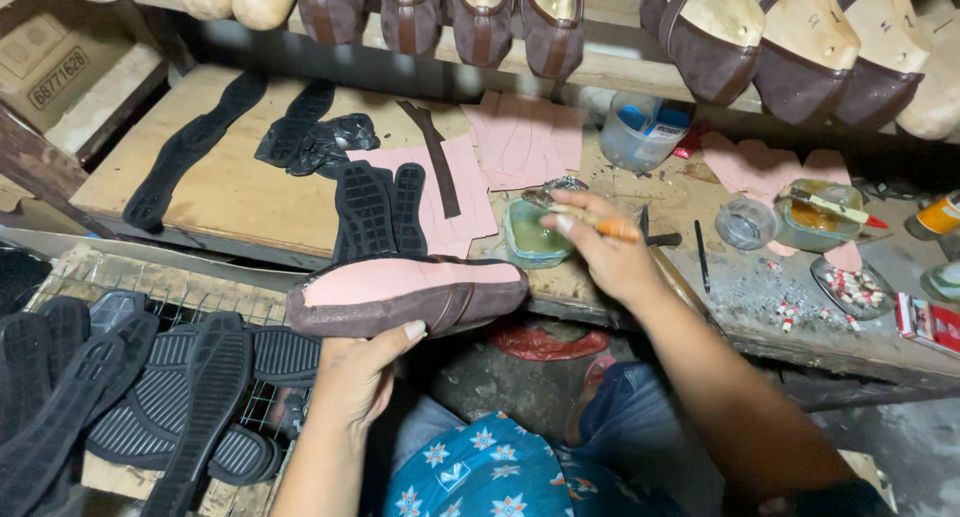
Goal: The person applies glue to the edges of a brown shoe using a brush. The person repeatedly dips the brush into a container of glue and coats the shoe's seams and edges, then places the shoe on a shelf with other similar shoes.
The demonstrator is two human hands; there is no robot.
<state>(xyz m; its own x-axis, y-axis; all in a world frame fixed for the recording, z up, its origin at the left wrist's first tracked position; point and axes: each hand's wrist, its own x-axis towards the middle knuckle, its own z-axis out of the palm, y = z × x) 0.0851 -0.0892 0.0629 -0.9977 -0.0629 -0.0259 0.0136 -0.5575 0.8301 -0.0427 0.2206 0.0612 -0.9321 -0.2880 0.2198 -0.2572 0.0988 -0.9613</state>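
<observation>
My left hand (352, 377) grips a brown shoe upper (405, 295) from below, fingers closed around its near side and thumb lying along the edge, so that the pink underside faces up. The shoe's long axis runs left to right across my view, nearly level, with the rounded end at left and the narrower end at right. My right hand (605, 252) is closed around an orange-handled brush (590, 220), whose tip reaches left to the rim of a small green-tinted glue tub (532, 239) on the surface (230, 192). The tub stands just beyond and to the right of the shoe's right end; the brush hand is thus the nearer to that end, up and to the right of it, apart from the shoe. Black ribbed soles (378, 209) lie on the surface just behind the shoe, and more black soles (150, 397) are piled on a wire rack (262, 409) at lower left, beside my left wrist.
</observation>
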